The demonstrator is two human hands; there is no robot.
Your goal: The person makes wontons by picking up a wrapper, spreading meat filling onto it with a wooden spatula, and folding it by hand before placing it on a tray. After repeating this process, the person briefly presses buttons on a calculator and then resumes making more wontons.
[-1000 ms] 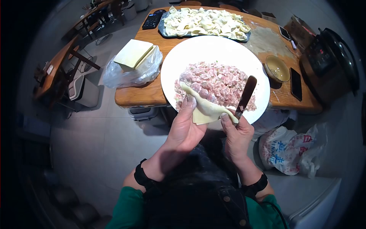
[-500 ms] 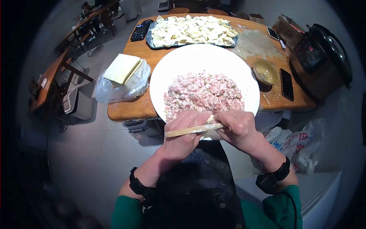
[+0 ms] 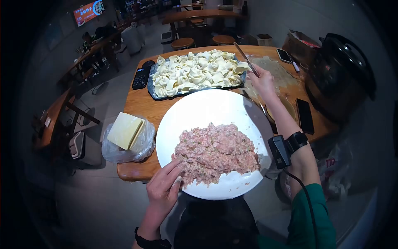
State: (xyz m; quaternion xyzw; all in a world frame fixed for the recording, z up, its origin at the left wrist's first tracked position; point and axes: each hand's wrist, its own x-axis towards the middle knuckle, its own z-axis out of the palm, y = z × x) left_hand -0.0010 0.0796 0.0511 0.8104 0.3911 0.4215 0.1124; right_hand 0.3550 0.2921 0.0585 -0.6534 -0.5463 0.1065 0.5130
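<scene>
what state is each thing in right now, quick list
filling, minced, pinkish, heaped
plate, bearing the filling
wontons, folded, crowded together
tray, well covered by wontons
wrappers, flat, stacked
plastic bag, crumpled beneath wrappers
flat stick, held in right hand
left hand, fingers bent, at filling's edge
black phone, screen dark
cooker, lid closed
wall screen, lit

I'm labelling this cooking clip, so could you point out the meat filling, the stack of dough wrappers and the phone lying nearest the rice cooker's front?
Meat filling (image 3: 215, 151): head view, middle of the mound.
Dough wrappers (image 3: 124, 128): head view, top sheet.
Phone (image 3: 305, 116): head view, middle of its dark face.
</scene>
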